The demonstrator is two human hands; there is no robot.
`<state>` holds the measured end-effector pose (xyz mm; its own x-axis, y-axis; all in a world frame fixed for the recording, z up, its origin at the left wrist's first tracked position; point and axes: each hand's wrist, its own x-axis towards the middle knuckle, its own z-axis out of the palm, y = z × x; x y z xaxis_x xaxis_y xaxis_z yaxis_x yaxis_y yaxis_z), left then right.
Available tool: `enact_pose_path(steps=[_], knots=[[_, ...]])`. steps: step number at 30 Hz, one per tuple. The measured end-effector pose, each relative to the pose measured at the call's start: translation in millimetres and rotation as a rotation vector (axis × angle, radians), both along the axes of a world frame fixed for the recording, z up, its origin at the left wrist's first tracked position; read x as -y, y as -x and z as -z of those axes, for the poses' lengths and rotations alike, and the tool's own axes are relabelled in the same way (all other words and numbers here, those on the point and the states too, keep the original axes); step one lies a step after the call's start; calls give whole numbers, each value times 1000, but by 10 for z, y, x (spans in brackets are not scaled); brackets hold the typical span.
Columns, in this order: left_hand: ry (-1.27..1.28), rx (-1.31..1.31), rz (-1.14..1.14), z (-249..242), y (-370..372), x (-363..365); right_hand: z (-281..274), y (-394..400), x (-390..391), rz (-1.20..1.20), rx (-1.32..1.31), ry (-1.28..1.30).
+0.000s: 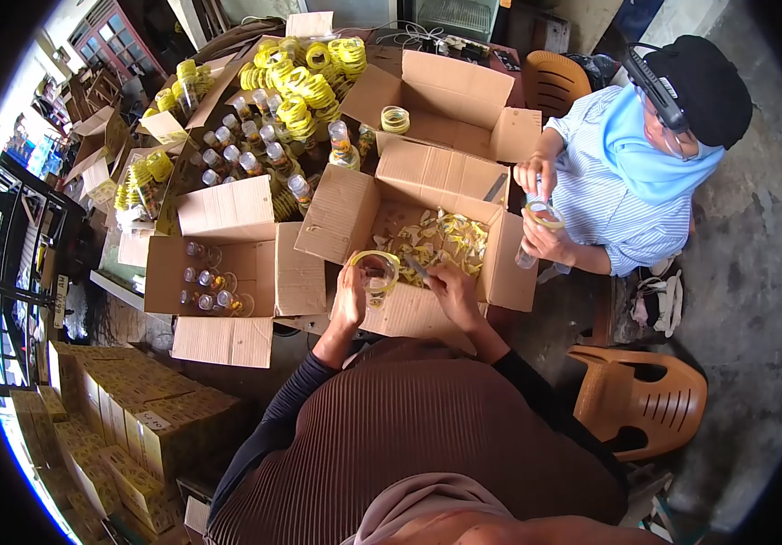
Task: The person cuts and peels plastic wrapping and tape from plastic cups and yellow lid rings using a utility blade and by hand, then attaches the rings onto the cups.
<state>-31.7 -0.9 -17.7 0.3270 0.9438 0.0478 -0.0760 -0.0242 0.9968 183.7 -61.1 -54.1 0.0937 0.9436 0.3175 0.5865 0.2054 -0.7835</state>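
My left hand (349, 302) is closed around a clear plastic cup (378, 287) with a yellow ring at its rim. In my right hand (455, 292) is a thin grey tool, seemingly a knife (417, 267), its tip pointing towards the cup. The two look a little apart. Both hands are over the near side of an open cardboard box (336, 213). Inside that box lie many yellow and whitish scraps (450, 238).
A co-worker (632, 173) at the right handles another clear cup. An open box (211, 329) of cups stands left; another box (459, 77) is behind. Stacked yellow rings (304, 86) and upright cups (250, 163) crowd the back left. A plastic chair (636, 400) stands at right.
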Motion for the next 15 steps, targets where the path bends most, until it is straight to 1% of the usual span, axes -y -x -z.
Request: enact_pose_path(steps=[1, 2, 3, 4, 5, 7, 8, 9, 10, 11, 13, 14, 15], knots=[[-1, 0, -5, 38, 40, -25, 104, -31, 6, -67, 22, 80], [-158, -111, 24, 128, 87, -63, 218, -22, 30, -69, 20, 80], [-314, -223, 54, 236, 116, -93, 306, -8, 69, -87, 0, 185], [-312, -223, 53, 416, 132, -97, 385, -4, 95, -106, -19, 291], [-286, -223, 6, 606, 146, -75, 466, 0, 102, -107, -20, 294], [-258, -224, -40, 619, 157, -17, 495, 25, 101, -76, 231, 215], [-470, -363, -60, 622, 179, 13, 500, 3, 122, -76, 229, 216], [-684, -502, -80, 573, 180, 36, 318, -1, 132, -54, 371, 78], [-523, -448, -57, 555, 155, 46, 209, -14, 114, -32, 513, -62], [-523, -448, -57, 534, 139, 57, 237, -41, 72, -32, 512, -62], [-286, -359, -75, 406, 94, 75, 266, -86, -38, -101, 97, 134], [-286, -360, -76, 335, 84, 74, 286, -84, -71, -103, 97, 133], [-276, -348, -14, 148, 60, 65, 211, -38, -96, -134, -240, 251]])
